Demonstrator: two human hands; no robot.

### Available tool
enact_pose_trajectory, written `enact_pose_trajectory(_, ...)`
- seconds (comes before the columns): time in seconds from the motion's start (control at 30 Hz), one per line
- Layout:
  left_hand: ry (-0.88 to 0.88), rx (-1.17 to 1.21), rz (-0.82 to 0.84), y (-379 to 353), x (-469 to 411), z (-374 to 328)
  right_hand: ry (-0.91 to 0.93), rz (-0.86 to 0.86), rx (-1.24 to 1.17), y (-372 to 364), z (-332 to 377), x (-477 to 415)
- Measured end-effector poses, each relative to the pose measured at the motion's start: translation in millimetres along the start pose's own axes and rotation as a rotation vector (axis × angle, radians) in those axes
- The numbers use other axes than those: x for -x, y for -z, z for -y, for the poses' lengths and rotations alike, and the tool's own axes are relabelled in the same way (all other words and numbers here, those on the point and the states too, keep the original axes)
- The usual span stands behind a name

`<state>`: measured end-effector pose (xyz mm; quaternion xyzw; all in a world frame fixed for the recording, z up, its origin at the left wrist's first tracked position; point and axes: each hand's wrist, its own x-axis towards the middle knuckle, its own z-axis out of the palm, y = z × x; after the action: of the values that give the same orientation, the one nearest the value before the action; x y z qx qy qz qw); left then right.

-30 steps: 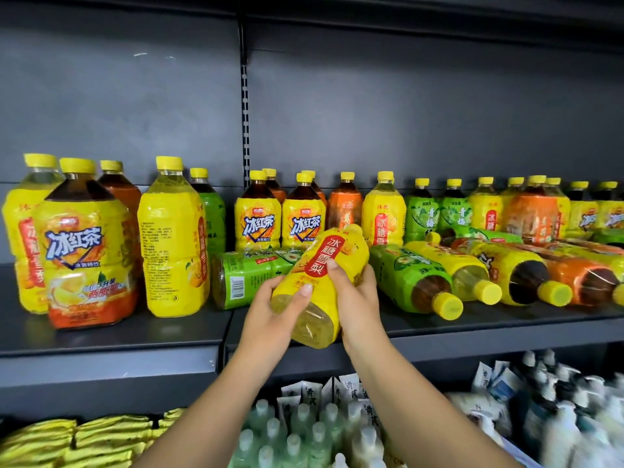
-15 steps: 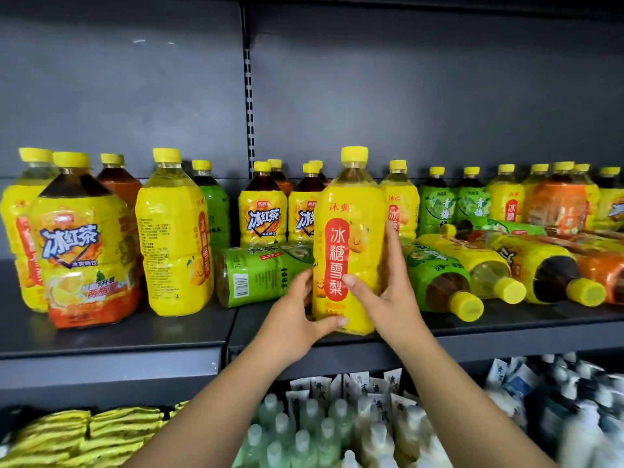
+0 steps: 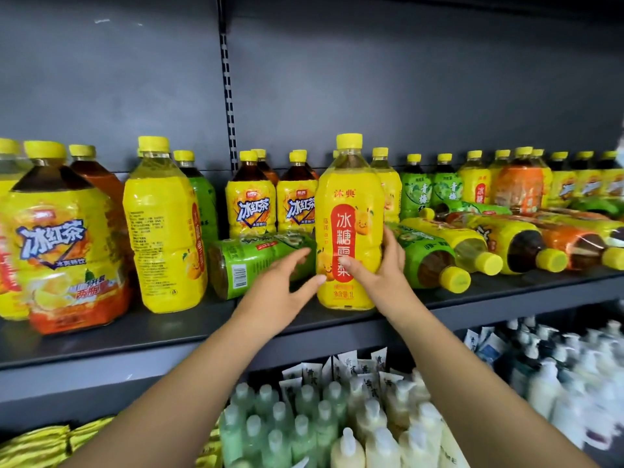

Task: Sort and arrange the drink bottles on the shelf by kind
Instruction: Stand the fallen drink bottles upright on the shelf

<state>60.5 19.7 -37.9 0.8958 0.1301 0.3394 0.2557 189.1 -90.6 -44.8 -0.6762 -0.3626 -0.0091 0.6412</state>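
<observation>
Here, glossy yellow plastic bottle (image 3: 349,211), right fingers (image 3: 390,241) curled round it, left fingers (image 3: 290,261) straight.

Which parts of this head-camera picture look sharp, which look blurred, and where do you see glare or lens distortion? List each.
Head view, centre: the upright pear-drink bottle and right hand are sharp; head view, left: glossy highlights streak the wrap of the big iced-tea bottle; head view, lower right: the white bottles are smeared soft; head view, top: the slotted upright leans, likely wide-angle distortion.

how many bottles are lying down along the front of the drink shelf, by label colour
green-label bottles: 2
yellow-label bottles: 2
orange-label bottle: 1
total: 5
</observation>
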Motion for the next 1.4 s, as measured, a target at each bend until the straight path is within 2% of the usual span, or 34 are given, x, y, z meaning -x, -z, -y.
enact_pose_trajectory(0.07,-0.171,-0.236,-0.152,20.1,0.5,6.2,-0.032,-0.041,-0.013,1.2,-3.1,-3.6)
enact_pose_trajectory(0.13,-0.245,-0.376,-0.232,34.5,-5.7,16.7,-0.113,-0.047,-0.097,-0.1,-5.0,-10.6)
enact_pose_trajectory(0.2,-0.18,-0.486,-0.254,39.7,-17.0,31.8,-0.184,-0.08,-0.144,-3.5,-7.4,-19.3)
enact_pose_trajectory(0.3,0.02,-0.612,-0.183,34.7,-24.3,48.4,-0.174,-0.147,-0.014,-9.8,-10.4,-27.8)
enact_pose_trajectory(0.4,0.023,-0.671,-0.199,28.6,-26.2,57.6,-0.174,-0.178,0.042,-15.2,-10.1,-34.2)
enact_pose_trajectory(0.57,-0.079,-0.725,-0.278,24.0,-18.2,57.3,-0.198,-0.212,0.149,-18.3,-8.3,-35.3)
enact_pose_trajectory(0.73,-0.183,-0.778,-0.355,16.6,4.2,44.3,-0.152,-0.336,0.294,-19.9,1.3,-21.5)
enact_pose_trajectory(0.8,-0.217,-0.758,-0.434,18.8,14.7,40.4,-0.109,-0.279,0.416,-20.2,5.7,-14.6)
enact_pose_trajectory(0.87,-0.243,-0.738,-0.508,22.9,28.0,36.1,-0.179,-0.072,0.465,-24.0,9.6,-9.3)
enact_pose_trajectory(0.97,-0.303,-0.619,-0.599,24.3,45.7,33.4,-0.323,0.177,0.301,-39.9,25.0,0.2)
enact_pose_trajectory(1.07,-0.341,-0.475,-0.673,20.0,59.5,36.1,-0.395,0.277,0.137,-66.3,40.1,4.7)
enact_pose_trajectory(1.17,-0.344,-0.412,-0.725,14.0,69.2,38.6,-0.452,0.243,-0.078,-89.7,49.0,8.2)
enact_pose_trajectory(1.27,-0.35,-0.411,-0.77,12.5,78.5,38.5,-0.487,0.19,-0.41,-103.9,51.7,14.7)
enact_pose_trajectory(1.33,-0.338,-0.367,-0.768,15.7,85.3,35.2,-0.488,0.185,-0.633,-105.8,54.6,15.4)
enact_pose_trajectory(1.4,-0.268,-0.277,-0.719,23.8,88.8,29.5,-0.433,0.194,-0.716,-103.5,64.7,12.8)
